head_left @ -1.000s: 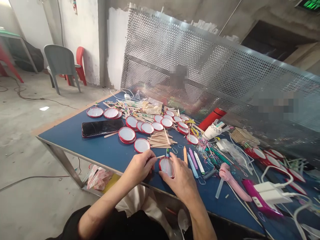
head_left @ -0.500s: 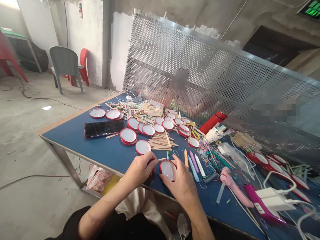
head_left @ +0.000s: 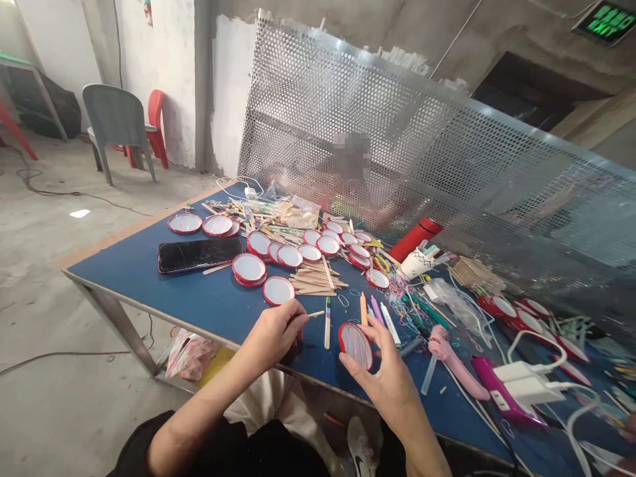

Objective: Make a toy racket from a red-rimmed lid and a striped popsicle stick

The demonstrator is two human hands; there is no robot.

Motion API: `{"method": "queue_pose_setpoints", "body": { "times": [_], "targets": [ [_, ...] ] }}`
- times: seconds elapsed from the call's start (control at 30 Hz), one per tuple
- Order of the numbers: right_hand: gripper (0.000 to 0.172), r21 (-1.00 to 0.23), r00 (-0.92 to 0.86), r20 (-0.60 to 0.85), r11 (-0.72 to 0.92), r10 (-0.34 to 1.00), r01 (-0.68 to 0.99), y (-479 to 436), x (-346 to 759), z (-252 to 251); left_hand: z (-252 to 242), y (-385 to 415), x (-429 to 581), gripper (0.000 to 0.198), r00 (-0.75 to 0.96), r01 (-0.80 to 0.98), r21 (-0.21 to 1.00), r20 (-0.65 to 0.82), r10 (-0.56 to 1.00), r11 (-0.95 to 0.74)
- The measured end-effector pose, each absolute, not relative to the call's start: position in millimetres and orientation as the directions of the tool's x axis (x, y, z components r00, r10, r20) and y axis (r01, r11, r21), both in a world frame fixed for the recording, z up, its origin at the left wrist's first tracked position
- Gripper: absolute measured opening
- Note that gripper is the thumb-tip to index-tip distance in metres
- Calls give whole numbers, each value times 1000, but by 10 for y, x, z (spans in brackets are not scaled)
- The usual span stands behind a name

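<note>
My right hand grips a red-rimmed jar lid by its edges, thumb at the lower left and fingers on the right. The lid is tilted, with its pale face showing. My left hand pinches a thin wooden stick that points right. Between the hands, a craft stick with green and purple marks at its far end lies on the blue tabletop. Another red-rimmed lid rests just beyond my left hand.
Several more lids and loose craft sticks cover the table's middle. A phone lies left. Markers, a red bottle, a cup of pens and a purple power strip with white chargers stand or lie right. A perforated metal panel rises behind.
My right hand has moved the lid right and tilted it, uncovering the marked craft stick on the table. My left hand still pinches its stick. The view has shifted slightly.
</note>
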State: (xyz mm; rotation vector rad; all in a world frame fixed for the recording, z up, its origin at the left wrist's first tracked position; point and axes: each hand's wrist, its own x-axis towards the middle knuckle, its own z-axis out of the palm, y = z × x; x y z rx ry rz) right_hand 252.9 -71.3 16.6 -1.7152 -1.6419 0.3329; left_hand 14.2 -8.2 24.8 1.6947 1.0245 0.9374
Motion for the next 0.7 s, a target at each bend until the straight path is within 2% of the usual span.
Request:
{"method": "queue_pose_setpoints", "body": {
  "times": [0.1, 0.2, 0.3, 0.37, 0.4, 0.47, 0.5, 0.57, 0.7],
  "targets": [
    [71, -554, 122, 280, 57, 952, 831, -783, 2618, 79, 236, -69, 141, 19, 367, 225, 943, 152, 918, -246],
    [70, -471, 46, 291, 101, 956, 876, -872, 2687, 62, 210, -41, 140, 21, 363, 240, 936, 160, 918, -258],
    [50, -385, 52, 381, 107, 923, 917, -945, 2877, 126, 181, 0, 131, 23, 348, 256, 926, 179, 920, -277],
    [35, -262, 139, 440, -22, 887, 965, -968, 3115, 192, 169, 27, 121, 24, 345, 270, 920, 182, 921, -283],
    [31, -160, 185, 454, -125, 871, 979, -968, 3259, 224, 165, 39, 115, 24, 347, 274, 917, 186, 919, -289],
    [27, 108, 298, 407, -369, 863, 923, -942, 3556, 271, 162, 58, 104, 25, 352, 279, 913, 190, 916, -297],
    [23, 152, 333, 386, -415, 860, 897, -914, 3694, 282, 161, 64, 101, 26, 351, 281, 913, 190, 917, -297],
    [20, 195, 371, 347, -453, 861, 870, -832, 3920, 279, 162, 69, 99, 26, 354, 280, 913, 188, 916, -296],
    [12, 196, 372, 279, -431, 885, 881, -658, 4169, 220, 174, 36, 116, 22, 335, 258, 926, 183, 924, -277]
  ]
}}
